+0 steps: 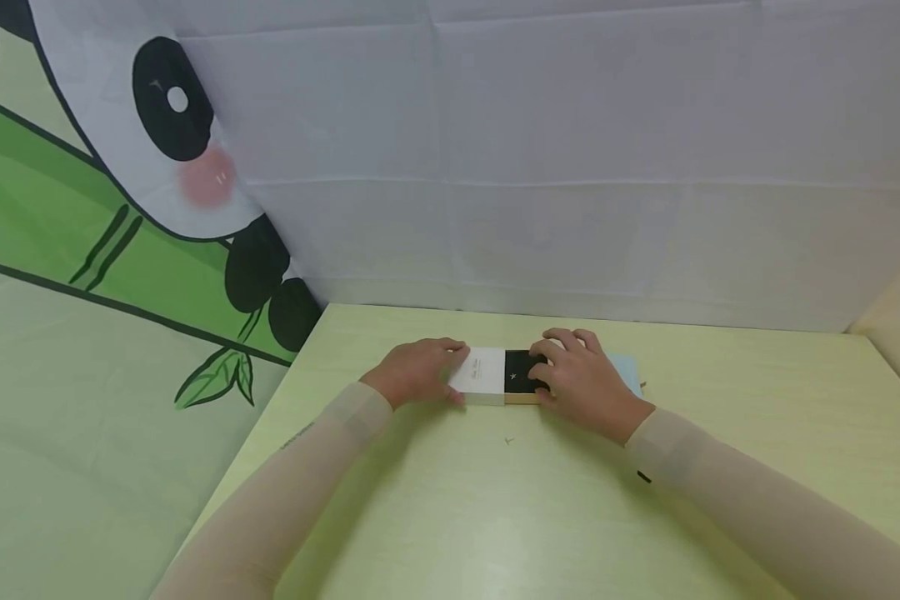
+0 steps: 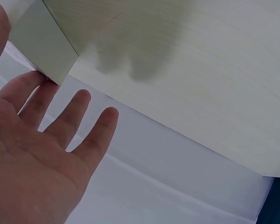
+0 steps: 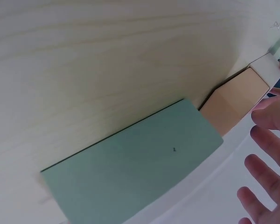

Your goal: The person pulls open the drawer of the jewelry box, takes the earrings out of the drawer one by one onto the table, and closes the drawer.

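Observation:
A small white slide box (image 1: 486,368) with faint lettering lies on the table. From its right end shows a black inner drawer (image 1: 516,377) with a small star mark and a tan side (image 3: 235,100). My left hand (image 1: 420,371) grips the white box's left end. In the left wrist view the thumb and nearest fingers hold the box end (image 2: 44,44), while the other two fingers stick out. My right hand (image 1: 585,383) pinches the drawer's right part with bent fingers, covering that end. Behind it lies a pale blue-green flat piece (image 3: 135,163), partly hidden in the head view.
The pale wooden table (image 1: 450,500) ends at a white cloth backdrop (image 1: 570,167) at the back. A printed panda cloth (image 1: 120,208) hangs at the left. A small mark (image 1: 508,440) shows on the tabletop in front of the box.

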Demonstrator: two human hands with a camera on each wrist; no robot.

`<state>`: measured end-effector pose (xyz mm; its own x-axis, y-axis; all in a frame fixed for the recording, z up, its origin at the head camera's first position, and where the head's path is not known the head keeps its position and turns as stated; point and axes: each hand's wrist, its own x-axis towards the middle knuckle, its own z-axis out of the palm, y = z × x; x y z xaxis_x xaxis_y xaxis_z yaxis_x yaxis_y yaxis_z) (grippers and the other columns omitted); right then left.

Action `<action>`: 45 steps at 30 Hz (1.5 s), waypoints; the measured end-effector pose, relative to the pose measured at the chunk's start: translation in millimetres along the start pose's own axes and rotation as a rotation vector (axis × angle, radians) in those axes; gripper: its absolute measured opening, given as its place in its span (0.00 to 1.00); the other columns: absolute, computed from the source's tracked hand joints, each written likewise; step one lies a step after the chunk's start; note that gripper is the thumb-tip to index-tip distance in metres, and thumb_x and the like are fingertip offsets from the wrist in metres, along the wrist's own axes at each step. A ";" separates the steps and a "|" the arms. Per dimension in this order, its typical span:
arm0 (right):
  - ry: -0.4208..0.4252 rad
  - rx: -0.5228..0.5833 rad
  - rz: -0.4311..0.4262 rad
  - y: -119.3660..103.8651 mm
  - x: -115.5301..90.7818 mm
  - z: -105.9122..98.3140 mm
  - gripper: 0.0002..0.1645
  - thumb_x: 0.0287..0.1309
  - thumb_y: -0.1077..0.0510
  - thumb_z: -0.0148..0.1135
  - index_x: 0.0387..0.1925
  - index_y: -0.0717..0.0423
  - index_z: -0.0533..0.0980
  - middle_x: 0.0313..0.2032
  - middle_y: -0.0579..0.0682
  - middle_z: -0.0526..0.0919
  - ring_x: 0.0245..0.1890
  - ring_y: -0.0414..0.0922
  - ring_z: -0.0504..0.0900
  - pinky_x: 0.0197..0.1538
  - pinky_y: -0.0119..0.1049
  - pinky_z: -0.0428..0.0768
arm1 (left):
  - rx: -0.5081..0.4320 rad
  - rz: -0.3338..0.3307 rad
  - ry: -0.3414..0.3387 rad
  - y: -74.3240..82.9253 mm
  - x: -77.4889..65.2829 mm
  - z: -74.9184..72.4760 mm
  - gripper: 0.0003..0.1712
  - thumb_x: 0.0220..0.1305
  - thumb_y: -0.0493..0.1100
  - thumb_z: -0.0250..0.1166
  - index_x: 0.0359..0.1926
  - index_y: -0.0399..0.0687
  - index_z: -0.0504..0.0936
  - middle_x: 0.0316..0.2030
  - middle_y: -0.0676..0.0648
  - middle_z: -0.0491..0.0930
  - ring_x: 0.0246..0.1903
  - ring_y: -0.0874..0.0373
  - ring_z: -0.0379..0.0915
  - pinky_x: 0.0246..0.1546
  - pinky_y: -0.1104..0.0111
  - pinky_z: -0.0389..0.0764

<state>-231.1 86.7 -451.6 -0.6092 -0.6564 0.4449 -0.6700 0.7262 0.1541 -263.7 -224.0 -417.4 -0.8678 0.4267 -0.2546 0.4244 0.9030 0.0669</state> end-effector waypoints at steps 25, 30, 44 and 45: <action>-0.032 0.011 0.019 -5.1 8.5 2.6 0.09 0.67 0.51 0.89 0.45 0.44 0.96 0.60 0.50 0.93 0.71 0.58 0.85 0.74 0.63 0.82 | 0.011 0.003 -0.007 -2.0 0.8 3.5 0.60 0.72 0.67 0.83 0.94 0.56 0.67 0.93 0.50 0.68 0.89 0.43 0.71 0.85 0.43 0.80; -0.023 0.006 0.017 -6.9 10.8 3.5 0.09 0.67 0.50 0.90 0.45 0.44 0.96 0.59 0.50 0.93 0.71 0.58 0.85 0.73 0.63 0.82 | 0.016 0.009 -0.005 -2.3 -0.1 4.0 0.60 0.72 0.67 0.83 0.94 0.56 0.66 0.93 0.50 0.68 0.89 0.43 0.72 0.84 0.43 0.81; -0.059 0.011 0.034 -11.1 18.2 7.2 0.09 0.69 0.49 0.88 0.47 0.43 0.96 0.60 0.49 0.93 0.73 0.58 0.85 0.75 0.63 0.82 | -0.001 -0.003 -0.013 -3.6 -0.5 4.5 0.60 0.72 0.68 0.83 0.95 0.57 0.66 0.93 0.51 0.68 0.90 0.44 0.69 0.86 0.43 0.78; -0.062 0.013 0.036 -11.1 18.8 7.7 0.09 0.69 0.49 0.88 0.47 0.43 0.97 0.60 0.49 0.93 0.73 0.58 0.85 0.75 0.63 0.82 | -0.001 -0.003 -0.013 -4.1 -0.5 4.8 0.60 0.72 0.68 0.83 0.95 0.57 0.66 0.93 0.51 0.68 0.90 0.44 0.69 0.86 0.43 0.78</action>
<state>-238.3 64.8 -451.7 -0.6580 -0.6416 0.3943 -0.6525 0.7471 0.1268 -263.8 -228.2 -422.2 -0.8657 0.4230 -0.2676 0.4213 0.9045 0.0668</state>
